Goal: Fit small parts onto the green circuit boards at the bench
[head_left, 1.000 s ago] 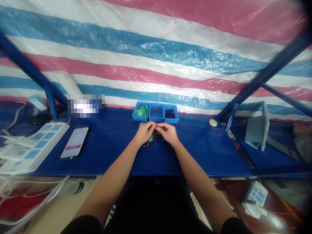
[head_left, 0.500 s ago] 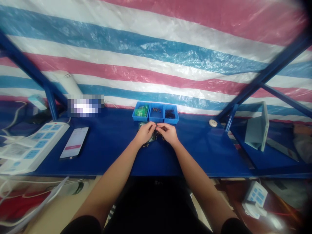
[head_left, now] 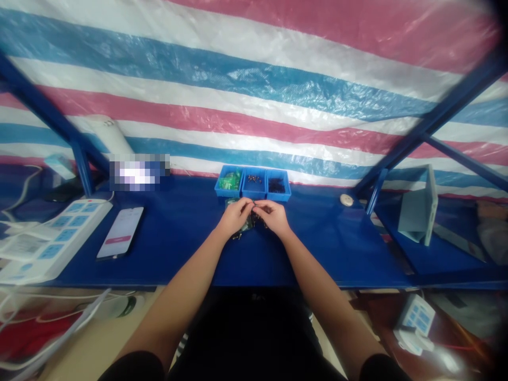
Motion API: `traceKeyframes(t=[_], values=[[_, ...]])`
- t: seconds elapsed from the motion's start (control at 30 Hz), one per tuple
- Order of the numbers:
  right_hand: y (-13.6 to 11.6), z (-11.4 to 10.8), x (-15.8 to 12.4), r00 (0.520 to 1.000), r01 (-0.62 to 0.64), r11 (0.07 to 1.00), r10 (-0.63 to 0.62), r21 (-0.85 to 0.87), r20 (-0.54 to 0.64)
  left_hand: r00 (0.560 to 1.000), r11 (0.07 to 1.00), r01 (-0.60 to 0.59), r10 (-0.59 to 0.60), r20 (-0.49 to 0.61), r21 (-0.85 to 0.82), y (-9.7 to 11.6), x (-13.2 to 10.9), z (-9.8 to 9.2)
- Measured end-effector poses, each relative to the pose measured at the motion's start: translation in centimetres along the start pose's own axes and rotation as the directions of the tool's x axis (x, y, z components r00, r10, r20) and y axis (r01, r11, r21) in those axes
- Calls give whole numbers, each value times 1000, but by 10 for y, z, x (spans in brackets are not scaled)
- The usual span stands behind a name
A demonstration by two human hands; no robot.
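Here, both hands, left [head_left: 235,216] and right [head_left: 273,217], meet fingertip to fingertip, pinched on a tiny part [head_left: 253,207] just before three blue bins [head_left: 254,184]; steady wrists on the bench [head_left: 178,248] would likely help.

A little pile of tiny dark parts [head_left: 249,226] lies on the blue table, under and between the two hands. Some have thin gold pins (too small to see well). One very small piece [head_left: 253,207] is pinched at the fingertips, at 12 o'clock from the pile, just above it.
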State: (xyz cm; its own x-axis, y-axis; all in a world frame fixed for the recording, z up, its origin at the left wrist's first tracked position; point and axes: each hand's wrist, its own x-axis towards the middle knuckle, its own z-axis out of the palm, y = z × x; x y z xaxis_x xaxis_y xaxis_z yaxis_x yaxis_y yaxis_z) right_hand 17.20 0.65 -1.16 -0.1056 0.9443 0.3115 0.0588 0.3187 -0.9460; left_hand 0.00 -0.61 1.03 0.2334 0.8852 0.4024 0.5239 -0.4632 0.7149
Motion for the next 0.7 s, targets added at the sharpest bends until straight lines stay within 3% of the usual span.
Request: traceKeyframes(t=[0.7], values=[[-6, 0, 0, 999, -31, 999, 31, 18, -14, 1000, 999, -5, 4, -25, -50, 0, -1, 0]])
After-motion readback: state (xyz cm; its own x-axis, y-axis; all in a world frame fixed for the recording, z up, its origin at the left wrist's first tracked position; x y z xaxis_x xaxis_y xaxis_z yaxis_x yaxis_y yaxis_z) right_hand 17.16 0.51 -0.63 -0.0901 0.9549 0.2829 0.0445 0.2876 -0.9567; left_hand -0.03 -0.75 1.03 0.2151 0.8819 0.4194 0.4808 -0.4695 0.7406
